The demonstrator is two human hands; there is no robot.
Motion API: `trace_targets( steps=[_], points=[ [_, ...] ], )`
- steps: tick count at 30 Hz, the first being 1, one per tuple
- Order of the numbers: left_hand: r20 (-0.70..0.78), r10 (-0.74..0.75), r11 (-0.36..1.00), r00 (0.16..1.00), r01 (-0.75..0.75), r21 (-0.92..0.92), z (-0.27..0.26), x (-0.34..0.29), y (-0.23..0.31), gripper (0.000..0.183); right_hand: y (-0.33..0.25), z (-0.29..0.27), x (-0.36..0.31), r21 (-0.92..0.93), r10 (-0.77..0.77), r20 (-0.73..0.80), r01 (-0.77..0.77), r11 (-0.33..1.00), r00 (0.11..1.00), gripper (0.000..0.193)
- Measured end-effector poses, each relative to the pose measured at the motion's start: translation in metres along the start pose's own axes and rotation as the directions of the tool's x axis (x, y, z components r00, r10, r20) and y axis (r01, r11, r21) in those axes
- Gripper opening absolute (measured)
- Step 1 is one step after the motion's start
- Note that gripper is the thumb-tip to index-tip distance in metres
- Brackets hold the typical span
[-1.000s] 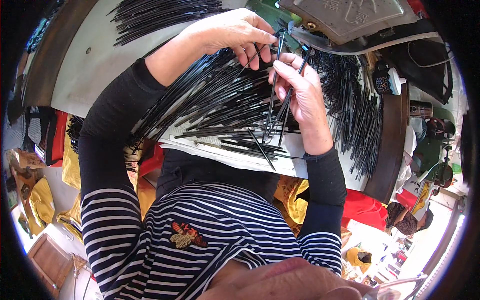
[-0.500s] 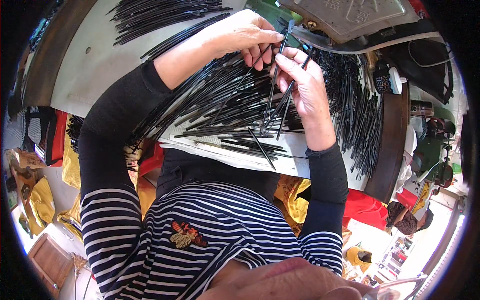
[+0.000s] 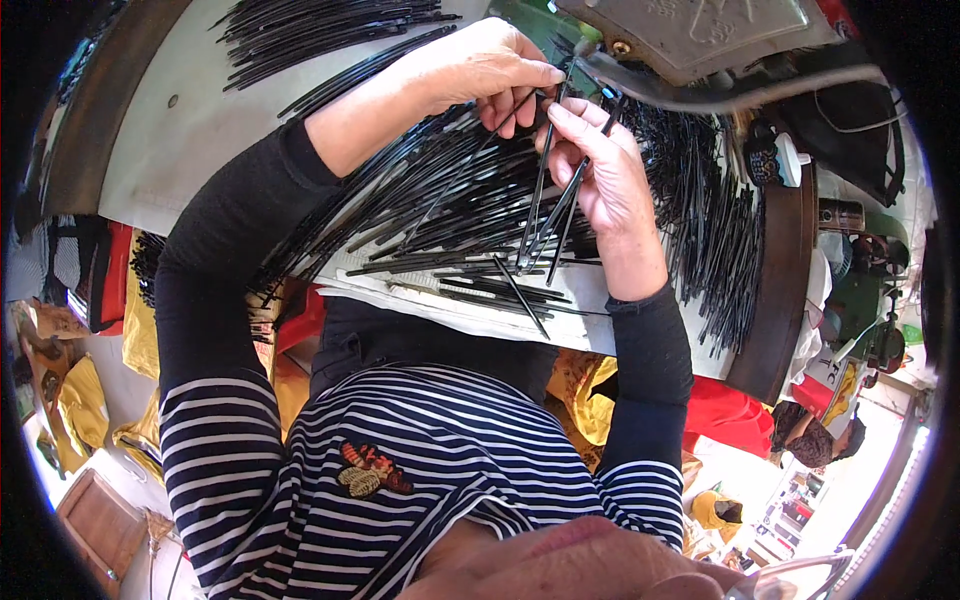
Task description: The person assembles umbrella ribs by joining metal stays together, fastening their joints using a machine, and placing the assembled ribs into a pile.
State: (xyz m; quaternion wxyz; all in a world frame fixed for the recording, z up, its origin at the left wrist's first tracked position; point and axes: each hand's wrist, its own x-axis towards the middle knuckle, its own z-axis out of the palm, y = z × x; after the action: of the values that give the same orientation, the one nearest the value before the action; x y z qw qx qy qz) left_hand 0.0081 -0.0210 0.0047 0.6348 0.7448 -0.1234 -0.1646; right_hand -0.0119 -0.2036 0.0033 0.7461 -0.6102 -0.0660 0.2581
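Observation:
My left hand (image 3: 488, 68) is closed in a pinch on a thin black rod (image 3: 566, 88) at the top middle. A second thin rod slants down from its curled fingers. Just to the right, my right hand (image 3: 603, 160) is closed around several black rods (image 3: 572, 192), whose lower ends fan out toward the table's near edge. The two sets of fingertips nearly meet, under a grey metal machine part (image 3: 700, 35) with a curved bar (image 3: 700, 92). A large heap of similar black rods (image 3: 450, 200) lies beneath both hands. What the rods' upper tips touch is too small to tell.
On the white table (image 3: 150, 150), a neat bundle of black rods (image 3: 320, 40) lies far left, and a dense row (image 3: 715, 250) lines the right side. A brown edge strip (image 3: 785, 290) bounds the table there. A dark patterned container (image 3: 765, 155) stands beside it.
The curved machine bar has shifted slightly and is blurred now. Both hands stay almost in place, with the rods in the right hand tilted a little differently.

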Motion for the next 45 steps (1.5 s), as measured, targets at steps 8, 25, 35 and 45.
trace_targets(
  steps=[8,25,35,45],
  points=[
    [-0.041,0.049,0.972,0.998,-0.038,0.234,0.009,-0.007,0.011,0.04,0.007,0.004,-0.007,0.105,0.048,0.023,-0.05,0.993,0.999,0.019],
    [0.167,0.236,0.623,0.957,-0.281,0.73,0.024,-0.025,-0.002,0.027,-0.083,-0.161,-0.098,-0.858,-0.533,-0.284,-0.46,-0.231,0.797,0.034],
    [0.237,0.142,0.397,0.961,-0.275,0.876,0.039,-0.041,0.009,0.018,-0.036,-0.081,-0.057,-0.993,-0.416,-0.039,0.01,0.115,0.908,0.022],
    [0.209,0.183,0.629,0.961,-0.278,0.726,0.031,-0.034,-0.002,0.014,-0.017,-0.041,-0.022,-0.92,-0.201,0.273,0.194,-0.341,0.941,0.015]
  ],
)
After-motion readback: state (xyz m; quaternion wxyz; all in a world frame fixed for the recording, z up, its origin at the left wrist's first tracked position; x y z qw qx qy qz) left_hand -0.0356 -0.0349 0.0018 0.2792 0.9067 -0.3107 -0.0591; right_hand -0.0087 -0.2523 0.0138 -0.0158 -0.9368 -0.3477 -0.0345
